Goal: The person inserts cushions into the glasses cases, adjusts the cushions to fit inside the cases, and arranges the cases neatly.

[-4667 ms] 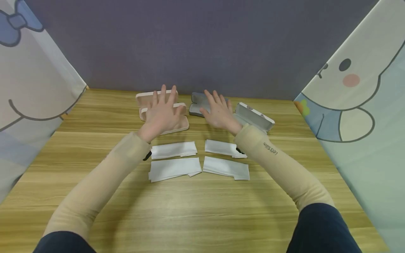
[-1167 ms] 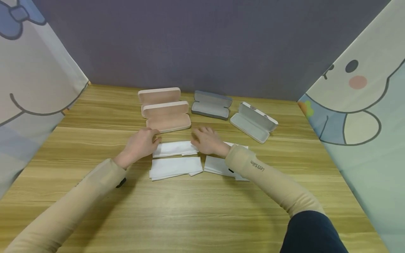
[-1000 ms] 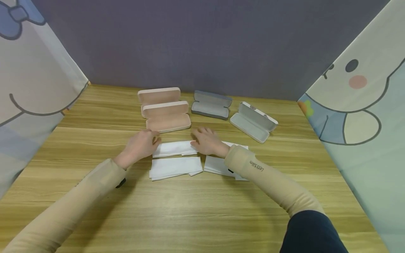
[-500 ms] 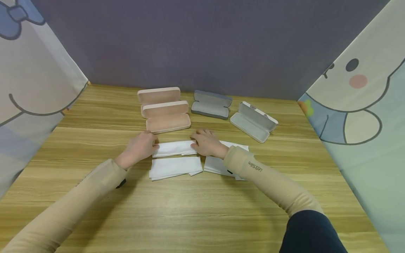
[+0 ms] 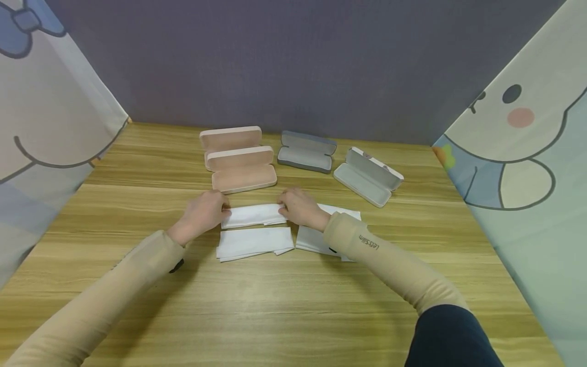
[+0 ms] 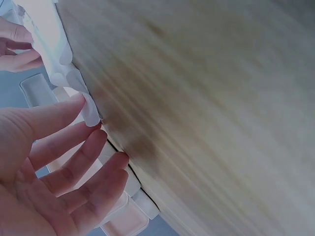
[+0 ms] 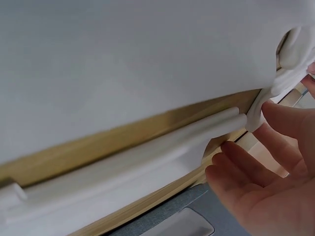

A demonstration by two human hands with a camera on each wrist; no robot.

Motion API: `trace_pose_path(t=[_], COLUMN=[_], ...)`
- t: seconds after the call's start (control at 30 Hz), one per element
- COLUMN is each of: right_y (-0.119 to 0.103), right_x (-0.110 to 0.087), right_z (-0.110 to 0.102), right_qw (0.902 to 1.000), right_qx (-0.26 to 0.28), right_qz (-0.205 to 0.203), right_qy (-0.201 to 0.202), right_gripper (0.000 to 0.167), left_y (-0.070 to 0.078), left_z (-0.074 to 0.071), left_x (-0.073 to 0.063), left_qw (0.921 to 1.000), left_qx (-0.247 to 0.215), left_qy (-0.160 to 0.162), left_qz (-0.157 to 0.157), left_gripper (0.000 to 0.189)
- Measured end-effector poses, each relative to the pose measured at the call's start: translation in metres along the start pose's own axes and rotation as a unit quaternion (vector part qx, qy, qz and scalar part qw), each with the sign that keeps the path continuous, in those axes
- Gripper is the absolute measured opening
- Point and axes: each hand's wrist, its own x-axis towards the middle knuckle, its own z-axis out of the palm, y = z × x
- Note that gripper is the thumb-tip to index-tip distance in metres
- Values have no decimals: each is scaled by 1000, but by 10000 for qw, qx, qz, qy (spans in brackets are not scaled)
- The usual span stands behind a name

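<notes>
A folded white cloth point(image 5: 254, 215) lies just left of the frame's centre, its long axis running across the counter point(image 5: 247, 316) from left to right, the right end slightly higher in the frame than the left. Its stepped lower edge faces the bottom of the frame. The left hand point(image 5: 204, 211) pinches the left end between thumb and index finger, the other fingers spread loosely; the right hand point(image 5: 300, 208) pinches the right end the same way.

In the head view, the fingers cover both ends of this cloth. The right hand and the sleeve point(image 5: 390, 265) hide much of the upper-right cloth point(image 5: 346, 210) and part of the lower-right cloth point(image 5: 314, 239). In the left wrist view, the right hand is cut off by the left edge. In the right wrist view, the pinched cloth runs off the right edge, and a blurred white surface point(image 7: 123, 59) fills the upper part; which cloth it belongs to, I cannot tell.
</notes>
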Motion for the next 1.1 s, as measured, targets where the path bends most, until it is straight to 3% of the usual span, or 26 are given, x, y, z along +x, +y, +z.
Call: trace_pose_path(t=[0.23,0.5,1.1], right_y=[-3,-2,3], right_x=[0,-1,1], right_z=[-1,-2,-7], right_qw=[9996,9992,9986], right_qx=[228,318,446], right_qz=[153,258,-25], right_qy=[46,17,286], right_gripper=[23,21,16], left_y=[-2,-3,-5], left_z=[0,0,-2], left_x=[0,0,-3], left_qw=[9999,9997,9978], left_qx=[-80,-196,-553], left_qy=[11,105,130], left_qz=[-74,108,332], left_gripper=[14,9,6])
